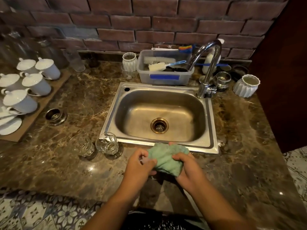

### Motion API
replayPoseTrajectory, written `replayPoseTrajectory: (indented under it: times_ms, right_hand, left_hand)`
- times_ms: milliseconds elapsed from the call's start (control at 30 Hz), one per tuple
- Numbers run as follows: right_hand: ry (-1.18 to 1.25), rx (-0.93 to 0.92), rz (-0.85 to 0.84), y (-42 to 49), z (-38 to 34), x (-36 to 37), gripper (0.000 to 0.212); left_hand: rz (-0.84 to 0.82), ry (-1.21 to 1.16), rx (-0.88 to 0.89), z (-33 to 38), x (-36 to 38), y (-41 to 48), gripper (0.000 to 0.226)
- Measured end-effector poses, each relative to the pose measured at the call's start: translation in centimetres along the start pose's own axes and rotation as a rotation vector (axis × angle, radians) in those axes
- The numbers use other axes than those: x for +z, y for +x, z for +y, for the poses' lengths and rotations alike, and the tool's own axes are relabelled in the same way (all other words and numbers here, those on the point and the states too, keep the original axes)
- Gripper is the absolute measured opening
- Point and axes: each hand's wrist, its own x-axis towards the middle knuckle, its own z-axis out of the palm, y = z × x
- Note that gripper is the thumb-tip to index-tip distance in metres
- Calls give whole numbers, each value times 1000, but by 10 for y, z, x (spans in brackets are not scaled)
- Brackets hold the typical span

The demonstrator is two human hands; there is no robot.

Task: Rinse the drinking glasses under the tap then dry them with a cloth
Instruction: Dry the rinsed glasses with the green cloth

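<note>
**Asker:** What is the biggest thing in front of you?

**Me:** The brown marble desk [74, 100]. One rectangular steel sink [210, 120] is set into it, with one curved chrome tap [209, 67] at its far right corner.

**Asker:** And to your left?

**Me:** One flat wooden board [44, 102] carrying white china cups [36, 83]. I count five with lids. More white china below them is cut off by the edge. Behind the sink stands one clear plastic tub [166, 78] with a strip of blue tape, brushes lying in it.

**Asker:** What are your hands doing?

**Me:** Both are curled round one green terry cloth [166, 158], bunched over the desk just in front of the sink's near rim. My left hand [141, 163] grips its left end and my right hand [187, 168] clutches its right end. Something clear shows between my left fingers, and I cannot tell whether it is a glass.

**Asker:** Where are the glasses?

**Me:** Two clear drinking glasses [107, 143] stand upright side by side on the desk, just left of the sink's near corner and apart from my hands.

**Asker:** Anything smaller?

**Me:** Two white ribbed pots [246, 85], one left of the tub and one right of the tap. One small steel bowl [55, 116] sits beside the board.
</note>
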Motion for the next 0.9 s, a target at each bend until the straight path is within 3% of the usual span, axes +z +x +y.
replayPoseTrajectory:
  times_ms: [133,200,333,433,500,567,700,800,900]
  right_hand:
    - [-45,48,-5,2,6,-14,60]
    - [-117,67,-14,4,6,-19,62]
    - [-210,104,-68,3,1,-27,60]
    - [-255,140,-97,2,-3,-36,59]
    - [-297,154,-73,5,-5,-43,58]
    - [-318,164,-41,10,-3,-50,54]
    - [-374,98,43,25,5,-60,33]
    - [-772,-78,158,39,7,-64,18]
    - [-1202,-288,246,48,9,-67,21]
  left_hand:
    - [-62,2,-166,-13,-4,8,29]
    - [-89,-35,-209,-19,-6,10,43]
    - [-310,-165,-361,-32,-12,15,73]
    - [-405,-58,-262,-40,-7,19,70]
    - [-369,-12,-231,-44,-2,22,68]
    - [-347,54,-180,-49,1,26,52]
    - [-255,268,-35,-51,10,40,30]
    - [-220,499,88,-44,12,52,37]
    - [-198,682,147,-47,7,64,42]
